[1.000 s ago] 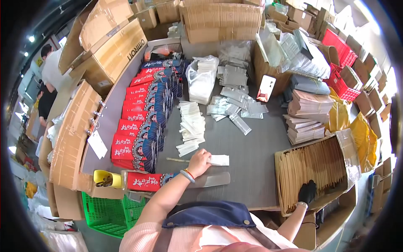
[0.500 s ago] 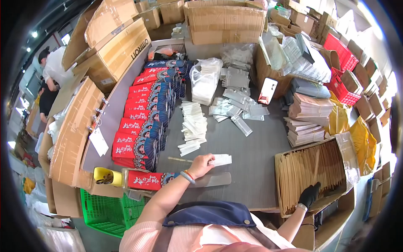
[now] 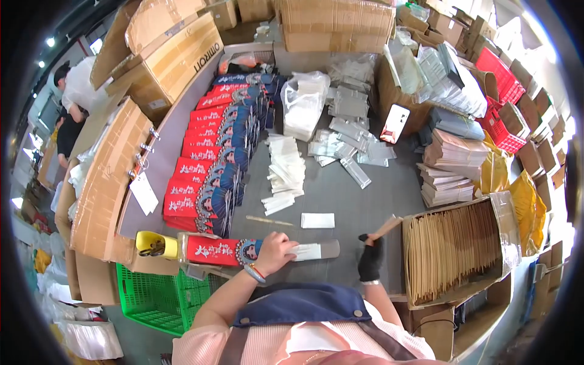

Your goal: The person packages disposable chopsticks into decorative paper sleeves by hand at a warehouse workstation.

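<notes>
My left hand (image 3: 277, 254) has its fingers closed at the left end of a white paper slip (image 3: 308, 252). That slip lies along a clear plastic strip (image 3: 330, 249), next to a red and blue printed packet (image 3: 212, 250) at the table's front edge. Another white slip (image 3: 317, 220) rests on the grey table just beyond. My right hand (image 3: 370, 258), in a black glove, holds a brown kraft envelope (image 3: 387, 226) by one end. It is to the left of a carton (image 3: 508, 228) packed with upright kraft envelopes (image 3: 453, 252).
Rows of red and blue packets (image 3: 204, 152) fill the left side. Piled white slips (image 3: 285, 173), clear sleeves (image 3: 353, 146) and a phone (image 3: 395, 123) lie farther back. A green crate (image 3: 152, 298) is below the left edge. Another person (image 3: 82, 91) is at far left.
My left hand has moved nearer with a white slip, onto the clear strip; one slip stays on the table. My right hand has come left out of the carton with an envelope.
</notes>
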### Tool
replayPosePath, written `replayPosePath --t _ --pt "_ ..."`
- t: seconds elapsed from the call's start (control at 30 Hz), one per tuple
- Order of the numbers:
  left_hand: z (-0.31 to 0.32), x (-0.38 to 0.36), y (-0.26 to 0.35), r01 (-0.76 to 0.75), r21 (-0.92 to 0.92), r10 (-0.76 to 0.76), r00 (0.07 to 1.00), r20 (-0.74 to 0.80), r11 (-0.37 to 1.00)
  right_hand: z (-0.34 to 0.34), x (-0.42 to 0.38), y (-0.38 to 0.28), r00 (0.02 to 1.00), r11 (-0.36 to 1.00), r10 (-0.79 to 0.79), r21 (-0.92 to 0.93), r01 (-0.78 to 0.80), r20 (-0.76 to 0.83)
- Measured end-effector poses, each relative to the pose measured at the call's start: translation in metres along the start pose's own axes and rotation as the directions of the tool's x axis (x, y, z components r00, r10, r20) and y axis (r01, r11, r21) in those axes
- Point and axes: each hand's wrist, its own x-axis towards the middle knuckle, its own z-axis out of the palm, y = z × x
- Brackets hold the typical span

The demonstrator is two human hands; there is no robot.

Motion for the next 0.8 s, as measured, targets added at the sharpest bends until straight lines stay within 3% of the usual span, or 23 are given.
replayPosePath --t 0.07,0.1,0.13,0.2,0.27,0.4,0.5,0.6,0.73,0.77,0.8 --pt "-0.002 0.0 0.002 0.018 0.007 -0.018 1.0 -0.003 1.0 0.005 -0.004 0.012 0.922 0.939 0.344 -0.061 -0.338 0.178" --pt "-0.005 0.0 0.004 0.028 0.023 -0.027 0.999 -0.038 0.999 0.007 -0.002 0.015 0.979 0.974 0.094 -0.22 -0.053 0.18" --pt "-0.009 -0.001 0.006 0.05 0.038 -0.047 0.997 -0.066 0.998 0.007 0.002 0.018 0.958 0.906 -0.151 -0.354 0.232 0.243" --pt "-0.018 -0.011 0.005 0.154 -0.079 -0.162 0.981 -0.111 0.985 -0.004 0.019 -0.006 0.864 0.901 -0.108 -0.318 0.294 0.492" --pt "-0.024 -0.025 -0.007 0.143 -0.059 -0.15 0.979 -0.136 0.988 -0.01 0.025 -0.048 0.772 0.879 0.032 -0.386 0.282 0.635" --pt "-0.033 -0.046 -0.016 0.121 0.115 -0.118 0.993 -0.027 0.986 -0.01 0.029 -0.048 0.592 0.735 0.094 -0.457 0.501 0.8" --pt "-0.03 -0.049 -0.022 0.134 0.076 -0.136 0.991 0.016 0.988 -0.003 0.028 -0.038 0.558 0.568 0.097 -0.506 0.649 0.824" --pt "-0.018 -0.043 -0.02 0.131 0.029 -0.132 0.991 0.022 0.991 0.022 0.02 -0.024 0.498 0.687 -0.169 -0.26 0.678 0.851" --pt "-0.017 -0.025 0.003 0.083 0.108 -0.088 0.995 0.04 0.991 0.033 0.021 -0.019 0.574 0.753 -0.266 -0.204 0.625 0.775" --pt "-0.017 -0.026 0.0 0.086 0.13 -0.092 0.995 0.042 0.988 0.025 0.023 -0.015 0.671 0.784 -0.164 -0.318 0.534 0.723" --pt "-0.015 -0.027 -0.002 0.09 0.15 -0.098 0.994 0.044 0.985 0.028 0.024 -0.018 0.703 0.826 -0.094 -0.338 0.45 0.705"
